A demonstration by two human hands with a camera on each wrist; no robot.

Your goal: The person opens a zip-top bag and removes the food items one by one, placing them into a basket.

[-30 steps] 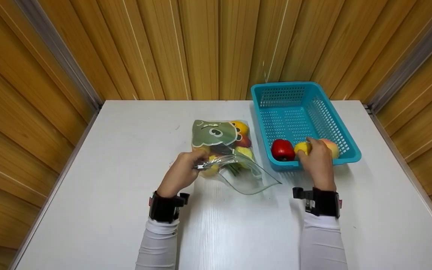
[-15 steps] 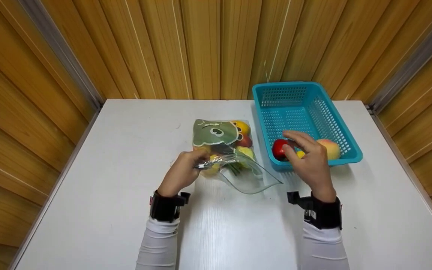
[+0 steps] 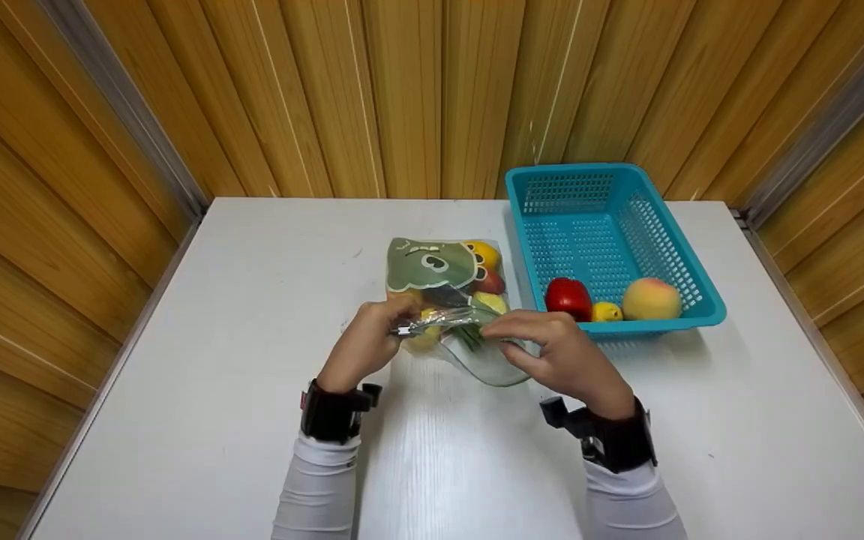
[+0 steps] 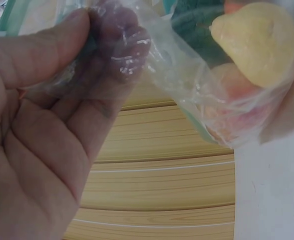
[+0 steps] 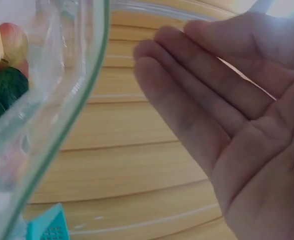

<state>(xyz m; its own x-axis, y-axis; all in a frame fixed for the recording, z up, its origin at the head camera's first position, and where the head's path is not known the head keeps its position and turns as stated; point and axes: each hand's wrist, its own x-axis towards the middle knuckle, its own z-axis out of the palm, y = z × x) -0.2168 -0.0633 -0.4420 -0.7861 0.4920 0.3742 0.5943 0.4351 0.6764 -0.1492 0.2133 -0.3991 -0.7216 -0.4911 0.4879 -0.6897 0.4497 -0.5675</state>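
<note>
- the left hand (image 3: 364, 345) is at the left edge of the bag (image 3: 432, 266); thumb and fingers pinch the bag's mouth.
- the bag lies on the table (image 3: 432, 465), with a yellow pear (image 4: 259, 42) inside.
- the right hand (image 3: 552, 349) is at the bag's right side, fingers relaxed and almost straight; whether it touches the bag, i cannot tell.
- right of the bag stands the blue basket (image 3: 649, 325), holding a red fruit (image 3: 569, 298) nearest to the bag, then a lemon (image 3: 607, 311), then a peach (image 3: 651, 298).

Clear bag (image 3: 448, 297), green cartoon-face print (image 3: 430, 265) — turquoise basket (image 3: 582, 238)
</note>
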